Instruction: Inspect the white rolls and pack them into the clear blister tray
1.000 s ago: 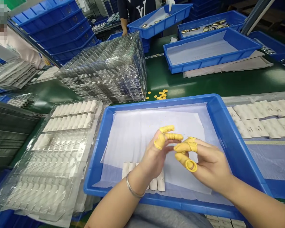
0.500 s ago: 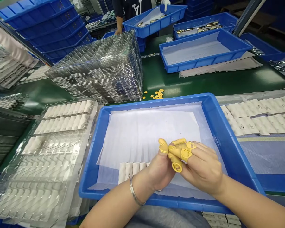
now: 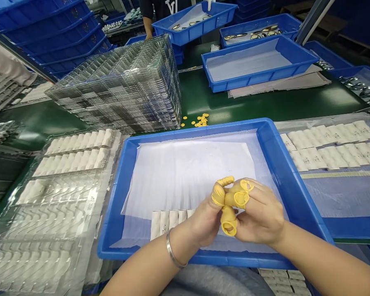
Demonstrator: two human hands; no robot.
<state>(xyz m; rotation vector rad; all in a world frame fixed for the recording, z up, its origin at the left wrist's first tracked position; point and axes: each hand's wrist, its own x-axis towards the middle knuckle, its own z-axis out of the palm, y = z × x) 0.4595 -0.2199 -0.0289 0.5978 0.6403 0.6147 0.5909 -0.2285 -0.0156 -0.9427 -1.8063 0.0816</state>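
Note:
My left hand point(image 3: 208, 220), with a metal bangle point(image 3: 172, 250) on its wrist, meets my right hand point(image 3: 260, 213) above the near part of a blue tray point(image 3: 296, 176). Yellow rubber finger cots point(image 3: 229, 222) cover fingertips and thumbs, with rolled rims. Both hands are closed, their fingers bent and pressed together fingertip to fingertip. Anything pinched between them is hidden. White paper point(image 3: 188, 172) lines the tray. A short row of white wrapped pieces point(image 3: 165, 222) lies in it, partly behind my left forearm.
Left stands a clear plastic blister tray point(image 3: 61, 205) partly filled with white wrapped rolls. Behind are stacked clear trays point(image 3: 120, 98) and loose yellow finger cots point(image 3: 202, 120). White wrapped rows point(image 3: 333, 144) lie right. Farther back, a person holds a blue tray point(image 3: 191, 31) near a paper-lined one point(image 3: 259, 61).
My left thumb has bent inward against the other fingertips, and my right thumb has dropped slightly. Both hands stay together over the tray. The view has shifted a little.

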